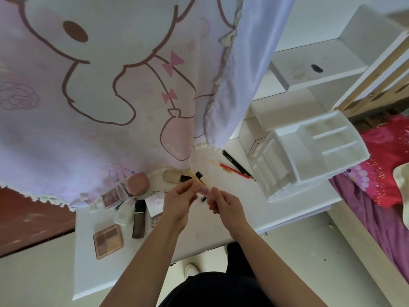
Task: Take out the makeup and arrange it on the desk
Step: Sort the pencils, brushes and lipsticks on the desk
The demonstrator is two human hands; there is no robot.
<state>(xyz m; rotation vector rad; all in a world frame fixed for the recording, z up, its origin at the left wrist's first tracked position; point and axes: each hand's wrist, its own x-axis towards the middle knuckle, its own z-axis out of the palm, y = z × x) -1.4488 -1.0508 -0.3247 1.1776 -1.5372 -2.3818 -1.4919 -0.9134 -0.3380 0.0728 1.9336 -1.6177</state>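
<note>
Over the middle of the white desk [221, 229] my left hand [180, 199] and my right hand [221, 201] both pinch a slim cream makeup tube with a black cap [202, 179]. Makeup lies to their left: a brown eyeshadow palette [108, 241], a dark tube [139, 219], a white bottle [125, 210], a pink round compact [137, 183], a small blush palette [113, 197] and a beige foundation bottle [173, 176]. A black pencil [235, 162] and a red pencil [235, 171] lie behind the hands.
A white plastic organizer [309, 151] with open compartments stands at the desk's right. A pink cartoon curtain [99, 85] hangs over the desk's back. A bed with a pink blanket [380, 173] is at the right. White shelves [314, 67] rise behind.
</note>
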